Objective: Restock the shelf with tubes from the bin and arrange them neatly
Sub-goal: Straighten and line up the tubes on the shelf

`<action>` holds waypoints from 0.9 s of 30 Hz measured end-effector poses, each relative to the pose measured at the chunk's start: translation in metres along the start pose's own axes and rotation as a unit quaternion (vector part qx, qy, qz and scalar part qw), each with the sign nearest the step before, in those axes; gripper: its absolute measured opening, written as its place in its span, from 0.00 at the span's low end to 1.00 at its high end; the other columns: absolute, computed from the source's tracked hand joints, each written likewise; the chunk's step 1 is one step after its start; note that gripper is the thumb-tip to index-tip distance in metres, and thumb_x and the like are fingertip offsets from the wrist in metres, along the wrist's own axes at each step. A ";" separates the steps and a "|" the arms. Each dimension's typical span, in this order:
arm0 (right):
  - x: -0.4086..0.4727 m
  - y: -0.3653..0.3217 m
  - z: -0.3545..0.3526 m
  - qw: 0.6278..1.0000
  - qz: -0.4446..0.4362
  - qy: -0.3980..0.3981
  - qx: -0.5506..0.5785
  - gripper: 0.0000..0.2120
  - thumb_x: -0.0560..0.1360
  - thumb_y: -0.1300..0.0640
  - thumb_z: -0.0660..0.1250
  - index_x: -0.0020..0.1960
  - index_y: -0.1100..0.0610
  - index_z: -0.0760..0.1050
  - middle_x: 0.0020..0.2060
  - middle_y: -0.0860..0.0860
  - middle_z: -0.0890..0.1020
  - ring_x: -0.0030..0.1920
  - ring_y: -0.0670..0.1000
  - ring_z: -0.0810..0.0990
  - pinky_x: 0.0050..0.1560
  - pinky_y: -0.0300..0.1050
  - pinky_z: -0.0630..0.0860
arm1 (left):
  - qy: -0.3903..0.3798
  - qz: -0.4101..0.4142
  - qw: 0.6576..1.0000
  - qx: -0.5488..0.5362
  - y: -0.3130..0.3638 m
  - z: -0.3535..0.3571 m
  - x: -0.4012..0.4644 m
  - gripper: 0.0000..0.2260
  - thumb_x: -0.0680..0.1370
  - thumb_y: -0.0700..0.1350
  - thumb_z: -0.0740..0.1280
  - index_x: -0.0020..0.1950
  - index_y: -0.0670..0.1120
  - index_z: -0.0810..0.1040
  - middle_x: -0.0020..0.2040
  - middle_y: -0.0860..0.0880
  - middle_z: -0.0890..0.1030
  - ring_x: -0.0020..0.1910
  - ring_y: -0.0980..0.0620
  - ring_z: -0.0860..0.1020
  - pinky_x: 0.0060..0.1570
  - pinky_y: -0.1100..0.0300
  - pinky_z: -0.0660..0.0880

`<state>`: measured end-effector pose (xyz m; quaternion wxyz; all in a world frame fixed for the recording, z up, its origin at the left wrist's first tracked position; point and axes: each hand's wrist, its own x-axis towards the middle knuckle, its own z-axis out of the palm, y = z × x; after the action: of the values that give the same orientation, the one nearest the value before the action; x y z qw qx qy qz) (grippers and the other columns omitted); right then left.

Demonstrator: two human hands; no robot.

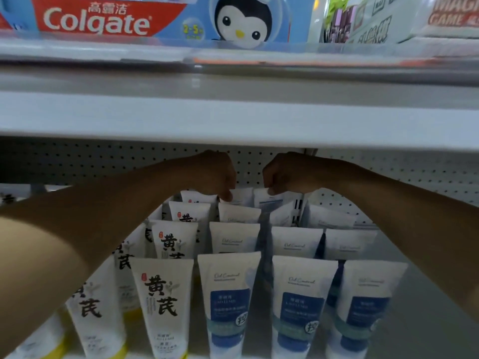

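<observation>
Both my arms reach under the upper shelf (233, 117) to the back of the tube rows. My left hand (216, 174), fingers curled, pinches the top edge of a rear white tube (239, 196); my right hand (282, 174) pinches the top of the neighbouring rear tube (267, 199). In front of these stand the blue-label tubes (228, 304), with the yellow-based tubes (163, 307) to their left.
</observation>
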<state>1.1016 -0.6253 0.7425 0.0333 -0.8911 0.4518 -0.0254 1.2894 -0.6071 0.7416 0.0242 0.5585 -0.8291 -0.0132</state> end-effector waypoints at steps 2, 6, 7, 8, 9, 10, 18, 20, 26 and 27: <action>-0.003 0.002 0.001 1.000 0.014 0.008 -0.004 0.10 0.75 0.57 0.66 0.36 0.53 0.72 0.33 0.43 0.72 0.35 0.44 0.71 0.34 0.33 0.65 | -0.003 0.001 1.000 -0.004 -0.001 0.001 0.001 0.16 0.76 0.48 0.67 0.59 0.40 0.78 0.59 0.45 0.78 0.52 0.51 0.74 0.38 0.68 0.66; -0.013 0.005 0.000 0.999 0.029 0.011 0.007 0.09 0.75 0.58 0.67 0.36 0.57 0.74 0.33 0.46 0.73 0.35 0.46 0.72 0.36 0.37 0.66 | -0.002 0.004 0.999 -0.031 0.000 0.002 0.002 0.17 0.74 0.49 0.69 0.61 0.44 0.78 0.59 0.49 0.77 0.54 0.54 0.72 0.50 0.66 0.66; -0.015 0.004 0.000 0.999 0.033 0.013 0.005 0.08 0.75 0.58 0.67 0.37 0.58 0.74 0.33 0.46 0.73 0.36 0.46 0.72 0.36 0.36 0.66 | -0.003 0.009 0.999 -0.034 0.001 0.003 0.002 0.17 0.74 0.49 0.70 0.60 0.45 0.78 0.57 0.49 0.77 0.51 0.55 0.72 0.49 0.66 0.66; -0.017 0.004 0.000 0.999 0.037 0.016 0.006 0.08 0.75 0.58 0.67 0.37 0.58 0.74 0.33 0.45 0.73 0.37 0.46 0.72 0.36 0.36 0.66 | -0.005 0.015 0.999 -0.031 0.002 0.003 0.002 0.17 0.74 0.48 0.70 0.60 0.45 0.78 0.54 0.49 0.77 0.48 0.55 0.71 0.48 0.65 0.66; -0.018 0.004 0.000 0.999 0.042 0.019 0.008 0.09 0.74 0.58 0.67 0.36 0.57 0.74 0.33 0.45 0.73 0.37 0.45 0.71 0.36 0.35 0.66 | -0.009 0.020 0.999 -0.025 0.002 0.003 0.003 0.16 0.73 0.48 0.70 0.60 0.44 0.78 0.50 0.50 0.76 0.47 0.55 0.71 0.47 0.65 0.66; -0.018 0.004 0.000 0.999 0.047 0.021 0.012 0.10 0.74 0.58 0.67 0.35 0.56 0.73 0.33 0.45 0.73 0.36 0.44 0.71 0.35 0.35 0.65 | -0.013 0.022 0.999 -0.021 0.003 0.003 0.003 0.16 0.73 0.47 0.70 0.60 0.44 0.78 0.46 0.52 0.75 0.46 0.55 0.71 0.47 0.64 0.67; -0.020 -0.001 -0.001 0.997 0.065 0.001 0.034 0.08 0.74 0.60 0.67 0.41 0.48 0.73 0.36 0.42 0.73 0.41 0.45 0.73 0.36 0.33 0.66 | -0.016 0.031 0.999 -0.026 0.001 0.003 0.000 0.15 0.74 0.45 0.70 0.60 0.43 0.78 0.43 0.54 0.72 0.46 0.55 0.71 0.47 0.64 0.67; -0.021 -0.003 -0.003 0.997 0.068 0.003 0.023 0.06 0.74 0.60 0.67 0.45 0.49 0.75 0.34 0.43 0.72 0.36 0.44 0.71 0.35 0.34 0.66 | -0.018 0.032 0.999 -0.032 0.001 0.004 -0.001 0.15 0.74 0.46 0.70 0.59 0.43 0.78 0.46 0.52 0.73 0.46 0.56 0.71 0.46 0.64 0.67; -0.022 -0.009 0.000 0.997 0.066 0.046 0.020 0.10 0.76 0.63 0.63 0.53 0.57 0.81 0.43 0.45 0.78 0.42 0.44 0.75 0.42 0.32 0.70 | 0.032 0.036 0.992 -0.114 -0.002 0.004 -0.003 0.11 0.75 0.48 0.68 0.55 0.46 0.81 0.54 0.53 0.77 0.48 0.58 0.72 0.50 0.66 0.67; -0.022 -0.010 0.000 0.996 0.066 0.050 0.028 0.11 0.77 0.63 0.61 0.51 0.56 0.81 0.46 0.48 0.80 0.45 0.47 0.77 0.45 0.35 0.71 | 0.045 0.042 0.990 -0.126 -0.003 0.003 -0.005 0.09 0.76 0.47 0.67 0.54 0.46 0.81 0.53 0.53 0.78 0.46 0.59 0.72 0.48 0.68 0.68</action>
<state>1.0970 -0.6017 0.7432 0.0373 -0.8559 0.5095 -0.0799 1.2935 -0.6039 0.7382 0.1318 0.5159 -0.8415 -0.0912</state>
